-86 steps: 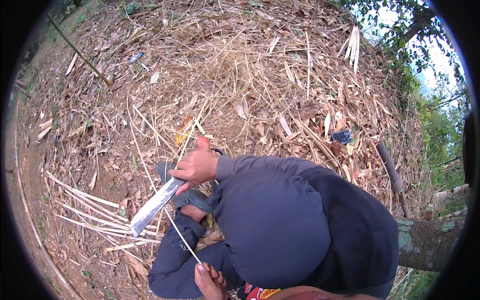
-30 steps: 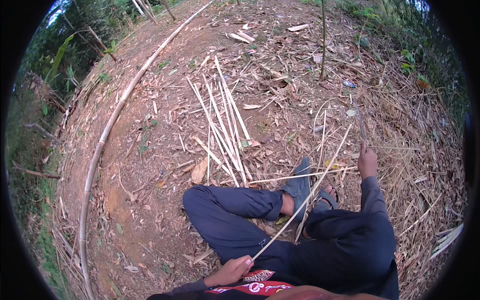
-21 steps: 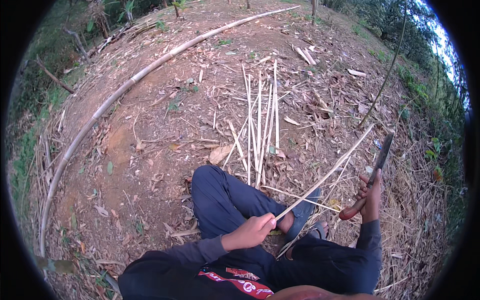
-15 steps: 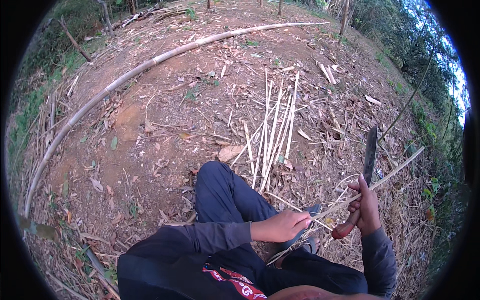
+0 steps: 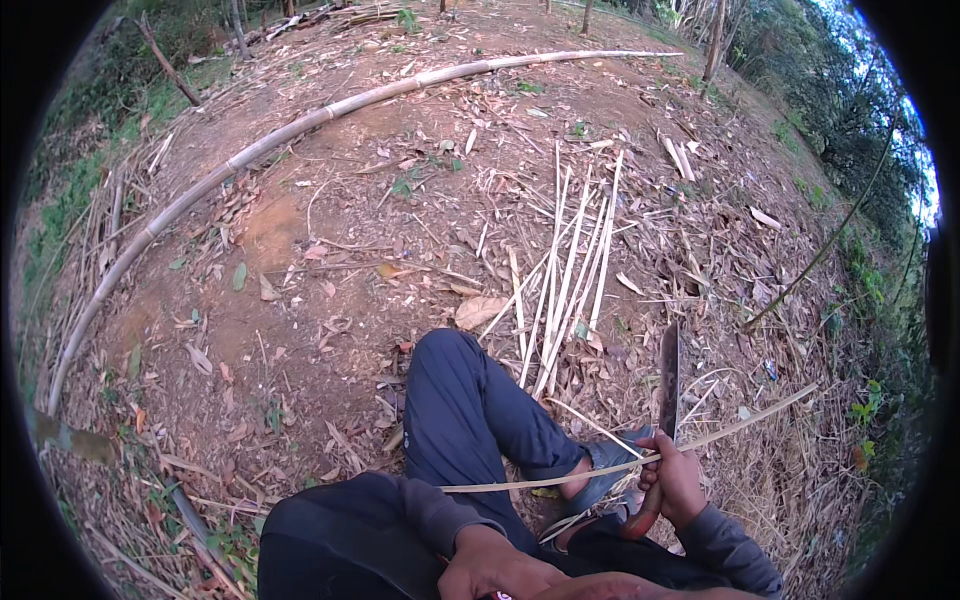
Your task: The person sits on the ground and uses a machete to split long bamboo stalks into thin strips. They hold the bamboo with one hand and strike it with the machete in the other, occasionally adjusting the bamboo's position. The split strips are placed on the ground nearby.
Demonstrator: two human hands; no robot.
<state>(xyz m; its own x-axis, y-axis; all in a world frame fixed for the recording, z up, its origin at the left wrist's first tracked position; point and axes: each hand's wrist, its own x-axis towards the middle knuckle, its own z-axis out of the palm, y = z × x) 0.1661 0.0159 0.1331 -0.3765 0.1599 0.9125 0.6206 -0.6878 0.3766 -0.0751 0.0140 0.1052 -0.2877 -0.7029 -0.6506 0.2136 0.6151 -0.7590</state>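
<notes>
Knife (image 5: 668,390) taken as landmark. Its handle is gripped by the right hand (image 5: 678,485), fingers curled fully round it, with the blade pointed away from the body. A long, thin strip (image 5: 570,481) is laid across the knife just where handle meets blade, at the right-hand fingers; whether it is pinched there or only rested against them cannot be told. The strip's long axis is set crosswise to the blade: its far tip is carried out to the right of the knife and slightly farther off, the longer part is left of the knife, with that end lost at the left sleeve (image 5: 440,515). The right hand is the nearer to the strip. The left hand (image 5: 490,572) is seen left of the knife and closer to the body, below the strip; its fingers are mostly hidden, their grip untold. A pile of pale strips (image 5: 606,240) is spread beyond the knife, to its left.
</notes>
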